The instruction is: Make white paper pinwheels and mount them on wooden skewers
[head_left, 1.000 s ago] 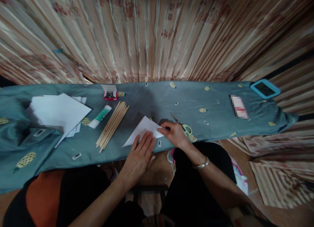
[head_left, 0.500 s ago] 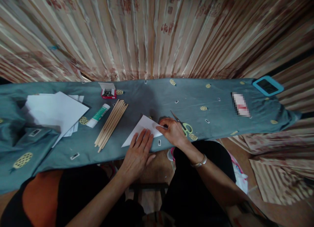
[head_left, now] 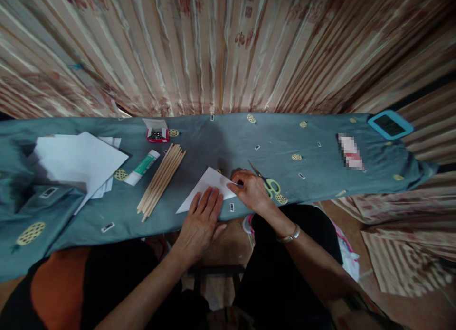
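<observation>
A white sheet of paper (head_left: 204, 180), folded into a triangle, lies near the front edge of the cloth-covered table. Flat on its lower side rests my left hand (head_left: 203, 221), fingers stretched out and thumb apart. My right hand (head_left: 251, 190) pinches the paper's right corner between thumb and forefinger; the other fingers are curled and partly hidden. Just beyond that hand lies a pair of scissors (head_left: 272, 186) with light green handles, its blades pointing away to the upper left.
Left of the paper lie a bundle of wooden sticks (head_left: 162, 183), a glue stick (head_left: 143, 167), an opened small red box (head_left: 157, 135) of dark metal bits and a stack of white paper (head_left: 71, 159). At the right are a blurred-out packet (head_left: 351, 152) and a blue-framed tablet (head_left: 390, 124).
</observation>
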Available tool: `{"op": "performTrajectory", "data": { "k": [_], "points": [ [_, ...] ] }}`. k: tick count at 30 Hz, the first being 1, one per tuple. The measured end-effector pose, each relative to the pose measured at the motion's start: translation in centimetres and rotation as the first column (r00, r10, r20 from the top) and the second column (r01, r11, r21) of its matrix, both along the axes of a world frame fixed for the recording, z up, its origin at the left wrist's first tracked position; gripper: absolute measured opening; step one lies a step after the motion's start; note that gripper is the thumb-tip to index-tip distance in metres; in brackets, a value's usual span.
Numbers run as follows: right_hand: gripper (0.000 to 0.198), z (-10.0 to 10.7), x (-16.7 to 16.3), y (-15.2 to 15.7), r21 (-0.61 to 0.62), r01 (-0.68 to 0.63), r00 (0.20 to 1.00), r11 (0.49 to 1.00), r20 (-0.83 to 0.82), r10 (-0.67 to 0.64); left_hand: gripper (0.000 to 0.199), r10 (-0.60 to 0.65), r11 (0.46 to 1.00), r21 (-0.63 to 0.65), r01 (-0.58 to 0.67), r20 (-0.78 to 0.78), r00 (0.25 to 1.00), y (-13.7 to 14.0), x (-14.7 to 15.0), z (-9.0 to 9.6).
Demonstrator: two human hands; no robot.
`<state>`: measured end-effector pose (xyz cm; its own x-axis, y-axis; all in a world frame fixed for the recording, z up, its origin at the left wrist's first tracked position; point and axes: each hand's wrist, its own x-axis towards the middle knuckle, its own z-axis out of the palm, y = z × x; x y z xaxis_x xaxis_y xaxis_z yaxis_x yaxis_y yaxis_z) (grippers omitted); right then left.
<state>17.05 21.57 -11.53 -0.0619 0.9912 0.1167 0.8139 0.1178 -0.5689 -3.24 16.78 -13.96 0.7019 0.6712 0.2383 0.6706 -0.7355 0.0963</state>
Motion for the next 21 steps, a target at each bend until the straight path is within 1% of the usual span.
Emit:
{"op": "performTrajectory", "data": {
  "k": [3,11,21],
  "points": [
    [0.015,-0.03,0.01,0.06,-0.001,0.002,1.0,1.0,-0.002,-0.002,0.063,-0.002,1.0,0.012,0.002,0.0,1.0,0.01,0.02,-0.01],
    [0.015,0.1,-0.07,0.01,-0.002,-0.001,1.0,1.0,0.023,0.001,0.062,0.007,0.999,-0.034,-0.008,-0.029,1.0,0.07,0.04,0.13],
    [0.013,0.03,-0.19,-0.1,0.025,-0.006,0.998,1.0,0.07,0.005,0.061,0.008,1.0,-0.025,-0.009,-0.017,1.0,0.08,0.1,-0.07]
  ]
}}
